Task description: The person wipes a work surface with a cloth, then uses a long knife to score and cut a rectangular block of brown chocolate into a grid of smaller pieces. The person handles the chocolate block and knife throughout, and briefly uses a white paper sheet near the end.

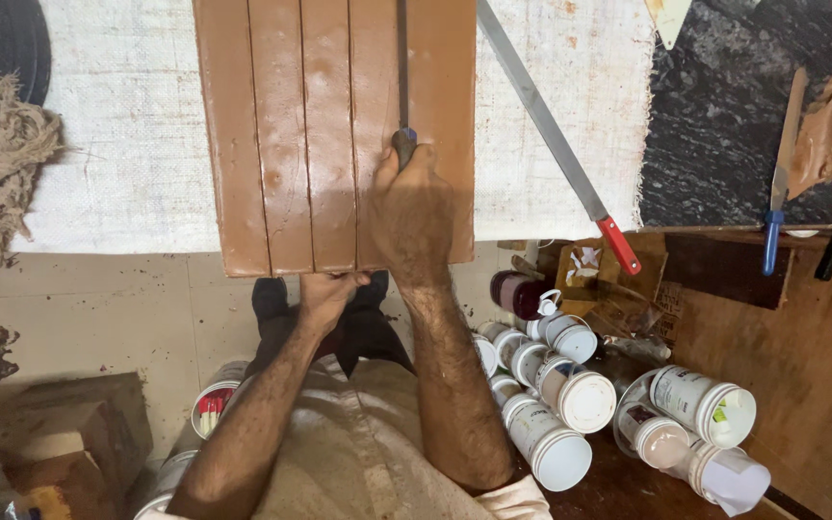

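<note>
Cutting a brown slab (334,125) into strips.
Right hand (414,217) is wrapping closed around the knife (403,72) handle, drawing it along the slab; left hand (327,294) is pinching the slab's near edge, steadying it.

We have one view only, from a camera worn on our head, looking almost straight down past our chest and forearms. It sits close above the bench edge (570,227), with floor and shelf below.
</note>
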